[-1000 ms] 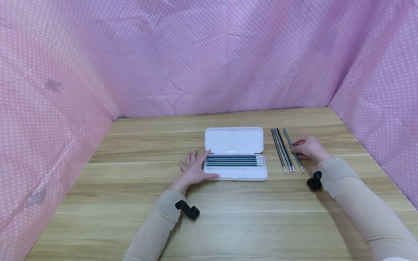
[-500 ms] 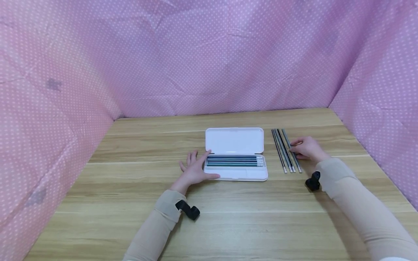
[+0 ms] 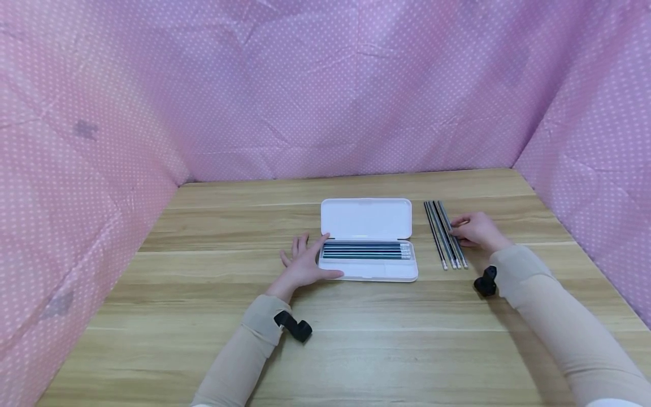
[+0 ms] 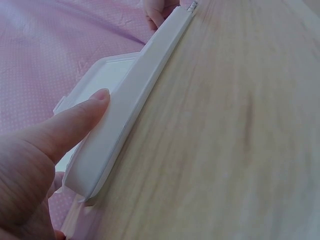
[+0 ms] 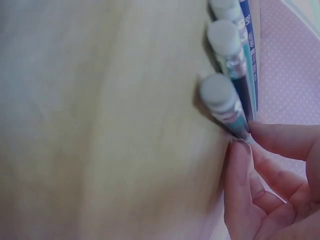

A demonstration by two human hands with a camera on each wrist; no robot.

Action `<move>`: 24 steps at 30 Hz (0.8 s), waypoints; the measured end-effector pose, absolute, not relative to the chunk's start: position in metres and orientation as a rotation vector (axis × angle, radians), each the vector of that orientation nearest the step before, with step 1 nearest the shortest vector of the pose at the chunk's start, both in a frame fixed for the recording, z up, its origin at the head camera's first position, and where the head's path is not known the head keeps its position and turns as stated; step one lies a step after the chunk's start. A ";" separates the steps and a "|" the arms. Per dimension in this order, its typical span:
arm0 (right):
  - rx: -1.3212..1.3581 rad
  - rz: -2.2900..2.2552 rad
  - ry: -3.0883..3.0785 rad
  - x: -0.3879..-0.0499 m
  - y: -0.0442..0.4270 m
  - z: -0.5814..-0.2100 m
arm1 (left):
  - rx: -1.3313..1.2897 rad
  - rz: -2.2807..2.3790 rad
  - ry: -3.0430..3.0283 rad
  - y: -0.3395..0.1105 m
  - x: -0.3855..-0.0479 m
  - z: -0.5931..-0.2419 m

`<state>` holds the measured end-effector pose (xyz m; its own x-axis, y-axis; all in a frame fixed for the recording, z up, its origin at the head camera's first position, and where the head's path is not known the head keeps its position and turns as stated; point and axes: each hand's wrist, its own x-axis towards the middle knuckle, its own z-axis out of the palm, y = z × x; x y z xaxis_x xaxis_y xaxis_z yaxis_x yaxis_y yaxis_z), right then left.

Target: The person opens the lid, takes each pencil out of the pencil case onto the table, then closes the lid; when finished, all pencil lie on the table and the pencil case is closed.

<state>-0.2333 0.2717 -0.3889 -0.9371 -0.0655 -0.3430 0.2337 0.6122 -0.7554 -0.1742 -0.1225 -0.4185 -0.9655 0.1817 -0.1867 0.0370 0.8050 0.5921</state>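
A white pencil case (image 3: 366, 269) lies with its lid (image 3: 366, 219) folded back, and several dark pencils (image 3: 363, 251) with white eraser ends lie side by side in its rear part. My left hand (image 3: 302, 270) holds the case's left end, thumb on the front wall and index finger at the back near the hinge. In the left wrist view the thumb (image 4: 75, 125) presses on the white wall. To the right of the case, my right hand (image 3: 480, 233) pinches the rightmost pencil (image 5: 220, 92) of a loose row between thumb and index finger. Several more pencils (image 3: 436, 234) lie left of it.
All of this rests on a wooden table (image 3: 386, 345). Pink dotted cloth (image 3: 325, 90) hangs behind the table and along both sides. A black wrist camera (image 3: 293, 327) sits on the left wrist, another camera (image 3: 485, 281) on the right.
My right hand has shifted slightly left, and the rightmost pencil has slid with it, closing the gap to the other loose pencils. The left hand stays on the case.
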 end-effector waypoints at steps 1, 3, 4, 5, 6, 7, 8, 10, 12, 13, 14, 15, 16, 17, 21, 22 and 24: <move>0.134 -1.243 2.504 -0.233 0.271 -0.389 | 0.170 0.895 2.759 -0.122 -0.174 -0.419; 0.133 -1.243 2.506 -0.234 0.271 -0.389 | 0.172 0.892 2.763 -0.122 -0.174 -0.419; 0.133 -1.244 2.506 -0.234 0.271 -0.389 | 0.172 0.891 2.764 -0.122 -0.175 -0.419; 0.133 -1.245 2.508 -0.234 0.271 -0.389 | 0.173 0.890 2.766 -0.122 -0.175 -0.419; 0.134 -1.250 2.506 -0.234 0.271 -0.389 | 0.173 0.887 2.766 -0.122 -0.175 -0.419; 0.137 -1.250 2.507 -0.235 0.271 -0.390 | 0.173 0.885 2.767 -0.122 -0.175 -0.419; 0.138 -1.252 2.506 -0.235 0.271 -0.389 | 0.173 0.883 2.768 -0.122 -0.174 -0.418; 0.137 -1.254 2.502 -0.235 0.272 -0.389 | 0.171 0.880 2.767 -0.122 -0.174 -0.418; 0.137 -1.256 2.497 -0.235 0.272 -0.389 | 0.171 0.877 2.767 -0.122 -0.174 -0.418; 0.136 -1.254 2.496 -0.236 0.272 -0.389 | 0.172 0.878 2.767 -0.122 -0.175 -0.418; 0.133 -1.255 2.493 -0.236 0.272 -0.389 | 0.172 0.880 2.766 -0.122 -0.175 -0.418; 0.131 -1.255 2.492 -0.236 0.272 -0.389 | 0.172 0.882 2.766 -0.122 -0.175 -0.418; 0.129 -1.258 2.488 -0.236 0.272 -0.389 | 0.172 0.882 2.767 -0.122 -0.175 -0.418; 0.128 -1.258 2.486 -0.236 0.272 -0.388 | 0.173 0.882 2.767 -0.122 -0.175 -0.418; 0.125 -1.264 2.478 -0.236 0.272 -0.388 | 0.174 0.880 2.767 -0.122 -0.175 -0.419; 0.121 -1.262 2.477 -0.236 0.273 -0.387 | 0.175 0.877 2.768 -0.122 -0.175 -0.419; 0.115 -1.256 2.481 -0.236 0.273 -0.387 | 0.176 0.876 2.768 -0.122 -0.175 -0.419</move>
<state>-0.2358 0.2730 -0.3869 -0.9332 -0.0871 -0.3488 0.2297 0.6020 -0.7647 -0.1751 -0.1223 -0.4185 -0.9658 0.1830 -0.1837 0.0440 0.8140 0.5792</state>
